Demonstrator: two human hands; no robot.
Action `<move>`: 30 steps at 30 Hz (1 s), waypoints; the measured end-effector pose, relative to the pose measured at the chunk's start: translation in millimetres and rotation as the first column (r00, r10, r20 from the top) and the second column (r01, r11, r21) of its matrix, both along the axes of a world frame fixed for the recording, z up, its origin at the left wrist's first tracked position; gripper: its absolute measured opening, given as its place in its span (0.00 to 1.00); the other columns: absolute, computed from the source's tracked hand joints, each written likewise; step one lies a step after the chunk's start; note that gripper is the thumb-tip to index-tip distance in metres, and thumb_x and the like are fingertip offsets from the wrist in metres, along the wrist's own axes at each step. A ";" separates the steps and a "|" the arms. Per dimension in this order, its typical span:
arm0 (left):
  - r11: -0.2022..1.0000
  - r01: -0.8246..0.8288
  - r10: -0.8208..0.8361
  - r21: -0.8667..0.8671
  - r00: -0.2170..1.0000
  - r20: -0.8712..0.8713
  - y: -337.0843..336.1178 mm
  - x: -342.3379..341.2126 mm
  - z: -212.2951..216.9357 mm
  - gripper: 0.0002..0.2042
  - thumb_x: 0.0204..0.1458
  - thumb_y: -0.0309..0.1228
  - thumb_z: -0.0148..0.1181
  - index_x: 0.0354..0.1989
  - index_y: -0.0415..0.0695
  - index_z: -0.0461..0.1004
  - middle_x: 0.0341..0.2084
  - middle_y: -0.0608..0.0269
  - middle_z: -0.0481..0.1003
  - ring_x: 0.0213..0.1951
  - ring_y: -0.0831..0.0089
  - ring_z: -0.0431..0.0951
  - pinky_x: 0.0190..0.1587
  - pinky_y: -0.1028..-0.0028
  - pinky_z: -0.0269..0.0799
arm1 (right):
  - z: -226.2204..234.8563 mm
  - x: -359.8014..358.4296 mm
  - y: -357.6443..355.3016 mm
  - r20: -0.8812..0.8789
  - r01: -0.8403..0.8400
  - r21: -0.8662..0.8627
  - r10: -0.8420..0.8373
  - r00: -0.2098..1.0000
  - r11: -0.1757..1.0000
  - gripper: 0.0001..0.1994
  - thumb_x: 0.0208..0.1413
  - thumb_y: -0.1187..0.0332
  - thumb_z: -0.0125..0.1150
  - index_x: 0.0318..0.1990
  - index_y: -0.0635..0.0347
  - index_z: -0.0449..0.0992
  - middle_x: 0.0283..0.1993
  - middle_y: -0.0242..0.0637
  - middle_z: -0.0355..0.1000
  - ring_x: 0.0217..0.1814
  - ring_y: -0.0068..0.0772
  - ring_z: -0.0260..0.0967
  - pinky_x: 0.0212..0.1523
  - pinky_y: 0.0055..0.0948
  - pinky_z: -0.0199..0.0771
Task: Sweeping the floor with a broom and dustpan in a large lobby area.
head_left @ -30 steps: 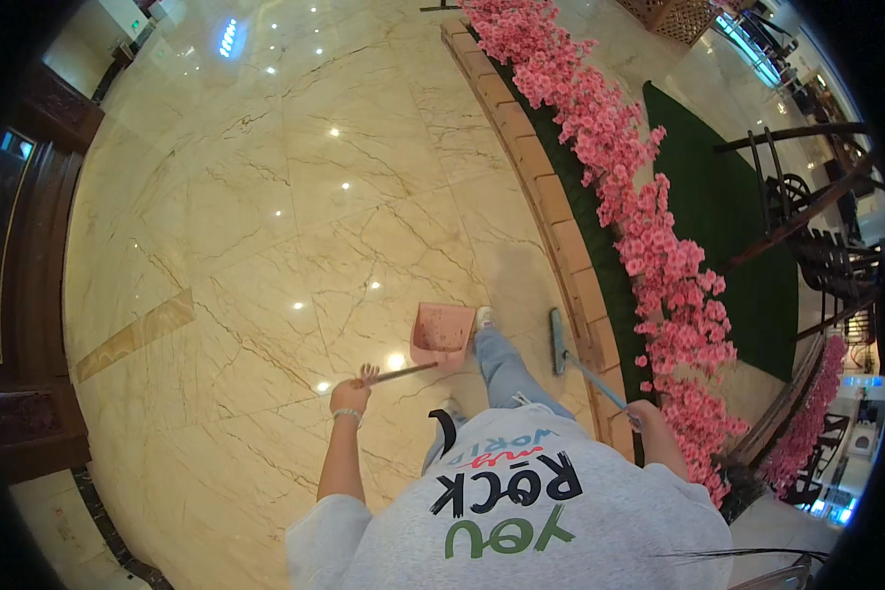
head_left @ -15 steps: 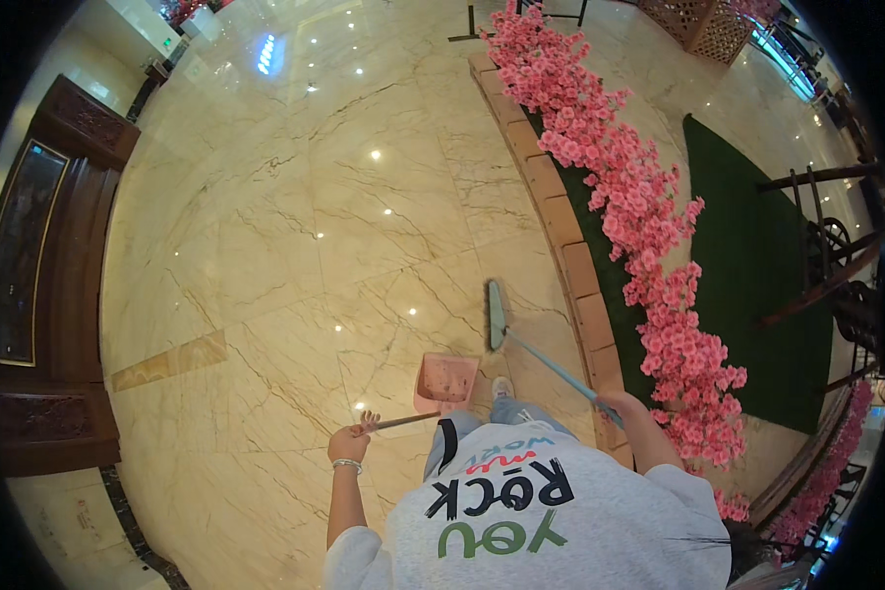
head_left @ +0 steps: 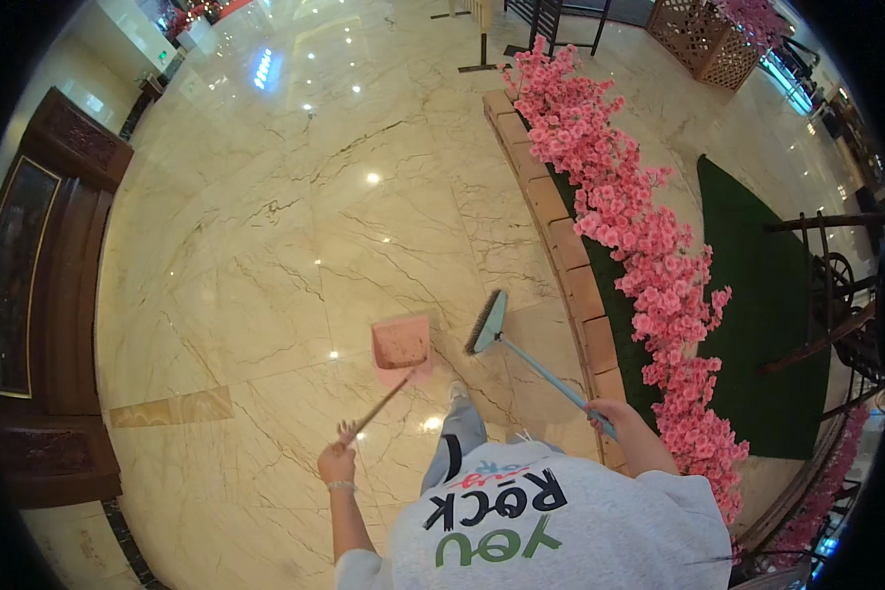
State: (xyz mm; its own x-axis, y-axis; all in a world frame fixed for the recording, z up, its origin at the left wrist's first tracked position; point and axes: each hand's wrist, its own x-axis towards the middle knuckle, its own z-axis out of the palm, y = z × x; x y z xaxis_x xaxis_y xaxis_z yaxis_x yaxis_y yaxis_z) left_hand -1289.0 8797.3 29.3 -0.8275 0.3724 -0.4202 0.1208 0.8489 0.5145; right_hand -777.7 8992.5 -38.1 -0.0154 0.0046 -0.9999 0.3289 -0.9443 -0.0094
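Observation:
My left hand (head_left: 337, 460) is closed around the handle of a pink dustpan (head_left: 401, 344). The pan is low over the marble floor, ahead of my feet and left of the broom; whether it touches the floor I cannot tell. Some dark specks or stains show inside it. In my right hand (head_left: 610, 415) is the light-blue handle of a broom (head_left: 490, 323). The broom's dark bristles face left toward the dustpan, with a gap of bare floor between the two.
A low brick border (head_left: 572, 258) with pink artificial flowers (head_left: 627, 211) runs along my right. Beyond it lies green turf (head_left: 757, 324) with a dark wooden wheeled frame (head_left: 841, 295). A dark wooden door (head_left: 44, 285) stands at the far left. Glossy marble floor (head_left: 265, 226) stretches ahead.
The dustpan has moved forward and left, away from my legs. The broom head has tilted and turned so its bristles show toward the left. My body has advanced along the brick border.

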 end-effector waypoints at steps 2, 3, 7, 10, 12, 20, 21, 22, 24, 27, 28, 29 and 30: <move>0.989 0.148 -0.148 -0.012 0.973 -0.176 53.1 -37.6 3.3 0.10 0.27 0.29 0.53 0.21 0.38 0.72 0.15 0.53 0.71 0.19 0.64 0.72 0.24 0.72 0.66 | 22.0 -24.2 23.6 0.012 -0.013 -0.014 0.013 1.000 1.000 0.13 0.44 0.57 0.50 0.21 0.57 0.61 0.13 0.28 0.58 0.10 0.19 0.53 0.10 0.19 0.54; 0.979 0.191 -0.200 -0.065 0.962 -0.184 83.9 -51.8 15.3 0.11 0.27 0.30 0.53 0.21 0.38 0.72 0.16 0.52 0.71 0.21 0.62 0.72 0.26 0.70 0.66 | 20.5 -24.0 29.2 0.018 -0.002 -0.021 0.003 1.000 1.000 0.13 0.44 0.57 0.50 0.21 0.57 0.61 0.13 0.28 0.58 0.10 0.19 0.53 0.10 0.19 0.54; 0.939 0.299 -0.329 -0.167 0.925 -0.190 195.0 -104.0 41.8 0.10 0.27 0.33 0.52 0.20 0.41 0.72 0.17 0.49 0.70 0.22 0.59 0.71 0.26 0.68 0.66 | 14.2 -28.3 68.5 -0.004 0.135 -0.028 -0.135 0.991 0.990 0.13 0.44 0.58 0.50 0.20 0.56 0.61 0.13 0.27 0.58 0.10 0.18 0.53 0.10 0.18 0.53; 0.953 0.272 -0.293 -0.131 0.937 -0.191 253.9 -133.1 30.0 0.09 0.27 0.32 0.52 0.18 0.41 0.71 0.15 0.51 0.69 0.21 0.59 0.70 0.25 0.68 0.65 | 22.2 -45.7 113.3 0.003 0.153 -0.057 -0.153 0.988 0.987 0.12 0.43 0.58 0.51 0.20 0.56 0.61 0.13 0.27 0.57 0.10 0.17 0.53 0.09 0.17 0.53; 0.962 0.245 -0.264 -0.122 0.947 -0.183 286.2 -142.0 23.1 0.09 0.27 0.32 0.52 0.18 0.40 0.70 0.15 0.51 0.69 0.20 0.60 0.70 0.25 0.69 0.65 | 29.7 -61.3 146.5 -0.008 0.144 -0.056 -0.144 0.990 0.988 0.12 0.43 0.59 0.51 0.20 0.56 0.61 0.13 0.27 0.57 0.10 0.17 0.53 0.09 0.17 0.52; 0.995 -0.009 0.017 0.099 0.997 -0.081 426.2 -151.3 38.9 0.08 0.29 0.25 0.51 0.22 0.37 0.70 0.10 0.61 0.66 0.13 0.76 0.66 0.17 0.78 0.61 | -9.8 -111.4 350.5 -0.086 0.278 0.108 -0.270 0.959 0.954 0.11 0.44 0.61 0.52 0.20 0.54 0.59 0.12 0.27 0.56 0.09 0.16 0.52 0.08 0.16 0.52; 0.991 -0.071 0.074 0.118 0.997 -0.020 444.1 -152.5 47.9 0.08 0.29 0.23 0.51 0.23 0.37 0.70 0.10 0.63 0.65 0.12 0.78 0.65 0.15 0.80 0.60 | -13.6 -117.8 378.3 -0.041 0.209 0.101 -0.206 0.978 0.973 0.11 0.44 0.60 0.52 0.20 0.54 0.59 0.12 0.27 0.56 0.09 0.16 0.52 0.08 0.15 0.52; 0.990 -0.079 0.083 0.113 0.996 -0.026 455.5 -159.3 49.9 0.08 0.29 0.23 0.51 0.23 0.37 0.70 0.10 0.63 0.65 0.12 0.78 0.65 0.15 0.80 0.60 | -15.2 -128.0 407.1 -0.002 0.130 0.094 -0.130 0.991 0.987 0.12 0.44 0.60 0.52 0.21 0.54 0.59 0.12 0.27 0.56 0.09 0.16 0.52 0.07 0.14 0.52; 0.982 -0.077 0.076 0.170 0.997 0.014 477.1 -171.4 47.3 0.07 0.30 0.21 0.50 0.23 0.37 0.69 0.10 0.65 0.64 0.10 0.80 0.63 0.12 0.82 0.57 | -14.4 -143.3 454.6 -0.016 0.121 0.009 -0.120 0.993 0.993 0.12 0.45 0.59 0.51 0.21 0.54 0.59 0.12 0.26 0.56 0.09 0.16 0.52 0.07 0.13 0.52; 0.970 -0.146 0.138 0.192 0.989 0.051 520.1 -187.8 40.5 0.06 0.30 0.20 0.50 0.21 0.37 0.68 0.10 0.65 0.64 0.10 0.80 0.62 0.12 0.81 0.57 | -4.9 -176.6 510.0 0.001 0.139 0.010 -0.139 0.990 0.990 0.12 0.47 0.58 0.48 0.21 0.53 0.59 0.12 0.26 0.56 0.09 0.16 0.52 0.07 0.14 0.52; 0.972 -0.138 0.129 0.188 0.990 0.054 537.9 -195.0 38.2 0.06 0.30 0.20 0.50 0.21 0.37 0.68 0.10 0.65 0.64 0.10 0.80 0.62 0.12 0.81 0.57 | -12.3 -183.8 522.7 -0.023 0.135 -0.030 -0.136 0.990 0.990 0.12 0.47 0.57 0.47 0.22 0.53 0.59 0.12 0.26 0.57 0.08 0.16 0.52 0.07 0.15 0.52; 0.981 -0.100 0.090 0.167 0.994 0.070 557.5 -201.2 35.4 0.06 0.30 0.20 0.49 0.21 0.37 0.67 0.10 0.66 0.63 0.10 0.80 0.62 0.12 0.81 0.57 | -18.5 -192.0 534.6 -0.046 0.133 -0.070 -0.136 0.990 0.989 0.12 0.47 0.56 0.47 0.22 0.52 0.59 0.12 0.26 0.57 0.08 0.16 0.51 0.07 0.16 0.51; 0.987 -0.060 0.048 0.147 0.995 0.087 578.3 -208.8 32.4 0.05 0.30 0.20 0.49 0.20 0.37 0.67 0.10 0.66 0.63 0.10 0.80 0.61 0.12 0.81 0.57 | -24.7 -200.8 545.4 -0.040 0.147 -0.073 -0.150 0.988 0.986 0.12 0.47 0.56 0.47 0.22 0.52 0.59 0.12 0.26 0.57 0.08 0.16 0.51 0.07 0.16 0.51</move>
State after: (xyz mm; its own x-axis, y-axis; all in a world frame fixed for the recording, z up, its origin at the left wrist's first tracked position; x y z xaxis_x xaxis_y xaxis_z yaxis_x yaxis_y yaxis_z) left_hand -1497.8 9375.6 61.7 -0.8126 0.3921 -0.4313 0.0285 0.7658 0.6425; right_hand -978.5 9537.8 -62.9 -0.0653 -0.0595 -0.9961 0.1854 -0.9816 0.0465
